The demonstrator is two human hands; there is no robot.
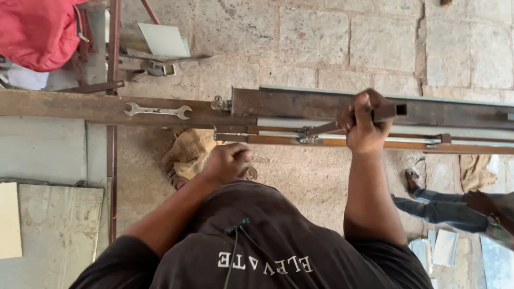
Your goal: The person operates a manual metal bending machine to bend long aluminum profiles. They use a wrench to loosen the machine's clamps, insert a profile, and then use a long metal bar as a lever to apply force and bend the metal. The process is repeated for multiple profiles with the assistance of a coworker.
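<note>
My right hand (364,126) is closed around a rusty square steel tube (388,112), which angles down to a small clamp (309,137) on stacked metal rails (407,140). My left hand (227,160) is a closed fist just below the rails' left end, with nothing visible in it. A long rusty steel beam (80,107) runs across the view, and a double-ended spanner (158,111) lies on it, left of both hands. A wider dark steel section (289,101) sits on the beam behind the rails.
A burlap sack (187,152) lies on the stone-paved floor (321,37) under the rails. A red bag (37,32) hangs top left beside a rusty frame (112,160). Grey sheets (59,225) lie at left. Another person's legs (444,211) are at right.
</note>
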